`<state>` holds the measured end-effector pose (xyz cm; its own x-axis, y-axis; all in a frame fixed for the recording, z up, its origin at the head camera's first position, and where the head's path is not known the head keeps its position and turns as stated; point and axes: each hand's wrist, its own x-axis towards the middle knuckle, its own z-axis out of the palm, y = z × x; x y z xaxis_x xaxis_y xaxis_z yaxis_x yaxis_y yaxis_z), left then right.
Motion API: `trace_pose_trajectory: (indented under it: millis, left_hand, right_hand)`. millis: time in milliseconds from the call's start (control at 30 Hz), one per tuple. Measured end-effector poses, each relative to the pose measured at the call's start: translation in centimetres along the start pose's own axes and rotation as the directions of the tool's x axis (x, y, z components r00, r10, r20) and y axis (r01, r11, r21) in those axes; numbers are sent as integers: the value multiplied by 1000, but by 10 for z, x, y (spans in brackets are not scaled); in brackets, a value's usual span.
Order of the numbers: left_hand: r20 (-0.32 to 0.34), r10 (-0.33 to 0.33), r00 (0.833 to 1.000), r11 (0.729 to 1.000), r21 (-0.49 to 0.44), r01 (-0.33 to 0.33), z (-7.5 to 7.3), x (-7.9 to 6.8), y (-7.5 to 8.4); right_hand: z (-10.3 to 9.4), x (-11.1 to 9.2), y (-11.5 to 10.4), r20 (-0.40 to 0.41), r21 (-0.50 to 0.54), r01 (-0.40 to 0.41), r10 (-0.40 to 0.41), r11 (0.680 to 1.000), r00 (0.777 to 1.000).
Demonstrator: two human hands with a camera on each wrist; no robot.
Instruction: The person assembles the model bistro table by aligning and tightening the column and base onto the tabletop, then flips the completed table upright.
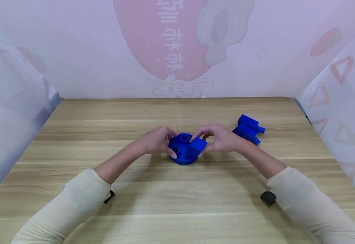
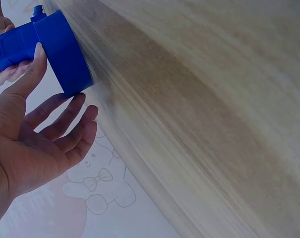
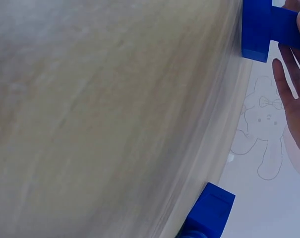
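A blue round base (image 1: 181, 157) with raised ring sockets on top lies on the wooden table. My left hand (image 1: 160, 141) holds its left side, thumb at the near edge and fingers at the far edge. In the left wrist view the thumb of the left hand (image 2: 43, 124) reaches over the base (image 2: 65, 54). A blue rectangular block (image 1: 199, 145) stands on the base's right part. My right hand (image 1: 221, 138) pinches this block between thumb and fingers. In the right wrist view the right hand (image 3: 298, 94) is partly cut off at the frame edge, beside the block (image 3: 286, 27).
Another blue piece with two ribbed pegs (image 1: 247, 128) lies on the table (image 1: 177, 203) behind the right forearm; part of it shows in the right wrist view as a blue block (image 3: 209, 210). Printed cloth walls (image 1: 83, 51) stand at the back and both sides.
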<state>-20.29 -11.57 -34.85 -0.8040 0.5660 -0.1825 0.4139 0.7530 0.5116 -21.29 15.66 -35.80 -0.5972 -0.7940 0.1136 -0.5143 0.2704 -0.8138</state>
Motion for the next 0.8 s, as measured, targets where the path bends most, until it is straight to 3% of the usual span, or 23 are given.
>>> trace_pose_trajectory:
  millis: [400,800]
  left_hand:
    - [1,10,1000,1000,15,-10,1,-4,1]
    - [-30,28,999,998,53,-26,5,0,1]
  right_hand:
    - [2,0,-2,14,24,-15,15,1000,1000]
    - [3,-2,-1,-31,29,2,-1,1000,1000]
